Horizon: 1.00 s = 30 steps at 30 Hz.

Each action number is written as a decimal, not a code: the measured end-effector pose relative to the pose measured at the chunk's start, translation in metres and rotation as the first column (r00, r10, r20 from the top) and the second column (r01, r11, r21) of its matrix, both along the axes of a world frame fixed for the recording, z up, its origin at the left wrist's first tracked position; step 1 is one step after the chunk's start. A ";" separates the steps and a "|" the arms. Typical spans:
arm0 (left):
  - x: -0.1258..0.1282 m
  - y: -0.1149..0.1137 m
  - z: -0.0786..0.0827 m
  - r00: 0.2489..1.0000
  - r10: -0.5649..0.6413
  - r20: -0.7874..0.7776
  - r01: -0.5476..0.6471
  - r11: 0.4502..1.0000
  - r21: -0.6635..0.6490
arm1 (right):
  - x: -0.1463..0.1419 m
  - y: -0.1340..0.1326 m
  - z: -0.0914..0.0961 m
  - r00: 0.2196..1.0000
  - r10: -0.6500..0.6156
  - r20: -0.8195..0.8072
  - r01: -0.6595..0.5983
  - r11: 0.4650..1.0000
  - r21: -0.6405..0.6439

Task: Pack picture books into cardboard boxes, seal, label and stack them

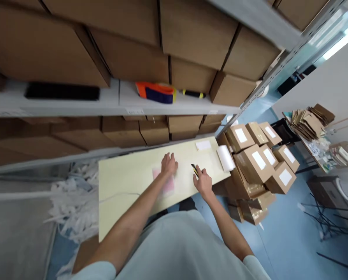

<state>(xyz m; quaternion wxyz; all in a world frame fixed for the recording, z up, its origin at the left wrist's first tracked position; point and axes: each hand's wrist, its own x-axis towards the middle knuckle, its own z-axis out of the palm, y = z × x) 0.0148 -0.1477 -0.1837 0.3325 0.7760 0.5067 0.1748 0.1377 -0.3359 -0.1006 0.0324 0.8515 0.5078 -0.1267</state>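
My right hand [202, 182] grips a black-and-yellow utility knife [194, 169] above the right part of a pale yellow tabletop [118, 175]. My left hand [169, 165] is at the far edge of a flat pinkish packet [168, 186] on the same top. Its fingers are loosely bent and apart, with nothing visible in them. The wrist and forearm cover part of the packet. Whether the fingertips touch the tabletop is too blurred to tell.
A white roll [225, 158] and a white label sheet [203, 145] lie at the tabletop's right end. Taped cartons [258, 160] are stacked to the right. A shelf [109, 105] of cardboard boxes runs along the back, holding an orange-and-blue object [156, 92]. White scraps [74, 202] pile up left.
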 end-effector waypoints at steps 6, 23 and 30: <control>0.047 0.062 0.094 0.993 -0.101 0.067 0.080 0.962 0.262 | 0.081 0.125 0.085 0.997 0.057 0.045 -0.068 0.949 0.309; 0.031 0.119 0.133 0.966 0.214 0.145 -0.250 0.919 0.304 | 0.166 0.341 0.150 0.863 0.476 0.170 -0.506 0.809 0.300; -0.090 -0.016 -0.013 0.652 0.721 -0.234 -0.758 0.630 -0.170 | 0.129 0.269 0.059 0.874 0.482 0.058 -0.435 0.725 0.534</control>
